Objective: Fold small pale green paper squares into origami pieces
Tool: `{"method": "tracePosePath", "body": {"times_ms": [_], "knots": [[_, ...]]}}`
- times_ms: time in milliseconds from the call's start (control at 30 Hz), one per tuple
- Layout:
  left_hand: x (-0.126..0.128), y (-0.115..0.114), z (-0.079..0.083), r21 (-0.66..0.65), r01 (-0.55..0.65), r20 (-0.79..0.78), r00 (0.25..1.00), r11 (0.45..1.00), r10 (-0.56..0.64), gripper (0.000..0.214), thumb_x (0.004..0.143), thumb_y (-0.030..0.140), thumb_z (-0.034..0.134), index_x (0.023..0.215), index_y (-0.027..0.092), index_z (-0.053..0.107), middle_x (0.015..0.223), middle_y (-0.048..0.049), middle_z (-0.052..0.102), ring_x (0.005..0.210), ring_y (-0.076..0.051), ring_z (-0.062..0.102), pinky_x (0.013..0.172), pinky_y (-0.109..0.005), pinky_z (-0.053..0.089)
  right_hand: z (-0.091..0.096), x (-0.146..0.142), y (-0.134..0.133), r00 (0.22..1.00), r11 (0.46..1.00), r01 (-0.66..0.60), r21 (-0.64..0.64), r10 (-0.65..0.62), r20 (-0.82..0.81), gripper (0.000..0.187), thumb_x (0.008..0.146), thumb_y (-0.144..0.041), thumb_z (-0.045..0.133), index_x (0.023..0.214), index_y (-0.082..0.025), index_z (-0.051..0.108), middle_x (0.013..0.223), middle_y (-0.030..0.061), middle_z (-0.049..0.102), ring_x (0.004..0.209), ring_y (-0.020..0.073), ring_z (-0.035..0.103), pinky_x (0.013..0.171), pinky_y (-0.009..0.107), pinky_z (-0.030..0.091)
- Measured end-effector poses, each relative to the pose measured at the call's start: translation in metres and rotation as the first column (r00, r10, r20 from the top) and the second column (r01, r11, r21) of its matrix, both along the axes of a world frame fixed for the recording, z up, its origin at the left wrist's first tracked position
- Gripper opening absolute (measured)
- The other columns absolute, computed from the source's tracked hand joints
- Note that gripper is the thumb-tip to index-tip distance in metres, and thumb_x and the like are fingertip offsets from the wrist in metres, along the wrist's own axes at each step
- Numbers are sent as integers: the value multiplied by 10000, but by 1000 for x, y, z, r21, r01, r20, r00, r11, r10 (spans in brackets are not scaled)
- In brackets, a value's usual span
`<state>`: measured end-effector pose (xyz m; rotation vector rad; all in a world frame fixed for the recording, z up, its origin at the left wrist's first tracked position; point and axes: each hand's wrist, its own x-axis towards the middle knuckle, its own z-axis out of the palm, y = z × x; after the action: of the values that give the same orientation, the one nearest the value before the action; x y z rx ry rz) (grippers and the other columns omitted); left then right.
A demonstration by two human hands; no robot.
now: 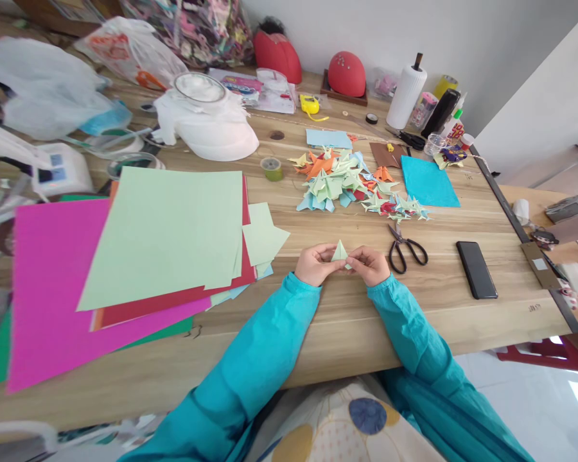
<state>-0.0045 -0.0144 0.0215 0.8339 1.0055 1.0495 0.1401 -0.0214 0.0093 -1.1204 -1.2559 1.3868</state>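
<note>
Between my two hands, just above the wooden table, is a small folded piece of pale green paper (340, 251) with its pointed tip facing away from me. My left hand (316, 264) pinches its left side, and my right hand (370, 264) pinches the lower right side. Black-handled scissors (404, 249) lie right of my right hand, tips pointing away. Beyond my hands is a heap of folded paper pieces (334, 183) in green, orange, blue and red. Small cut sheets of green paper (264, 236) lie to the left of my left hand.
Large coloured sheets, green (168, 231) on top and magenta (58, 276) below, cover the left side. A phone (476, 269) lies on the right. Behind are a turquoise cloth-like square (429, 181), a tape roll (271, 169), a yellow tape measure (309, 104) and white plastic bags (38, 86).
</note>
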Motion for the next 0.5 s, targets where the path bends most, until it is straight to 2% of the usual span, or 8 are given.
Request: {"method": "tracePosePath", "body": {"times_ms": [167,333,500], "knots": [[-2,1,0,61,75,-77,995,995,-70,666,354,216,820,975,77,623,808,-109,698,725,-245,647,663,-364,531,3,3,3,998,999,28,-19,-29,-55,327,594,-435,695,658,-150,548,557,12,635,464,124,596,456,246,506],[-1,1,-3,68,44,-105,994,997,-37,590,419,284,803,941,69,632,776,-101,694,657,-223,647,639,-354,537,3,3,3,999,1000,22,-15,-23,-35,316,601,-421,696,656,-147,549,548,0,620,464,118,595,462,240,504],[1,1,-2,37,19,-105,994,999,-15,585,378,301,812,885,66,638,744,-95,693,654,-232,647,626,-357,536,2,0,1,1000,1000,-4,-14,4,-13,337,602,-449,685,654,-148,543,546,-8,600,473,105,581,472,235,503]]}}
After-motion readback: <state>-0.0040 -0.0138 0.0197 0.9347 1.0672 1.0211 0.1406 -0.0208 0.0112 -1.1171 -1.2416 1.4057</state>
